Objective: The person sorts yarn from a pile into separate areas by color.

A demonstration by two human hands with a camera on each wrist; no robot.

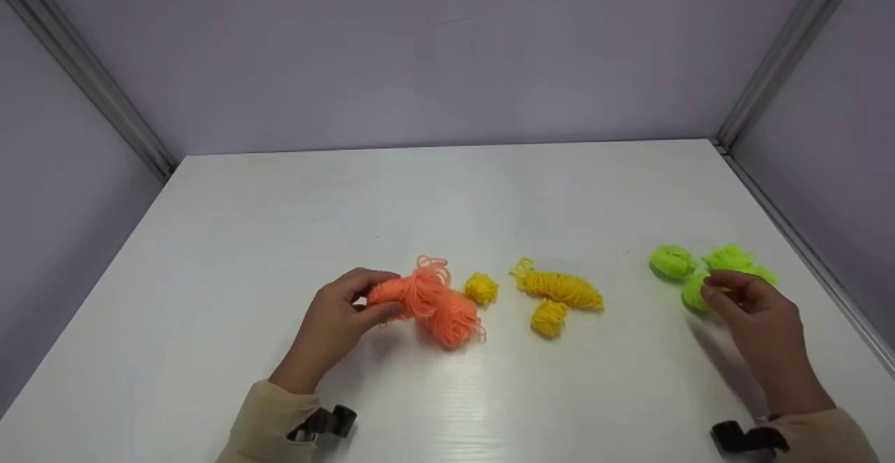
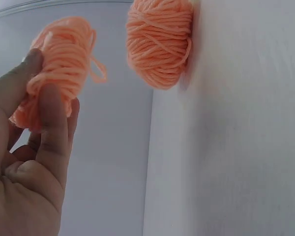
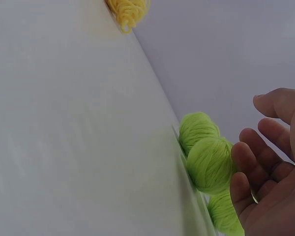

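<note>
Two hands among yarn bundles on a white desk (image 1: 280, 239).

Nearest, the left hand (image 1: 335, 323) pinches one orange yarn skein (image 1: 409, 291) between thumb and fingers, lifted just beside a second orange skein (image 1: 454, 319) lying on the desk. The right hand (image 1: 759, 319), fingers loosely bent and holding nothing, hovers at three green yarn balls (image 1: 699, 271). Between the hands lie a yellow skein (image 1: 563, 288) and two small yellow bundles (image 1: 481, 288). A purple wall (image 1: 447, 50) stands behind.
</note>
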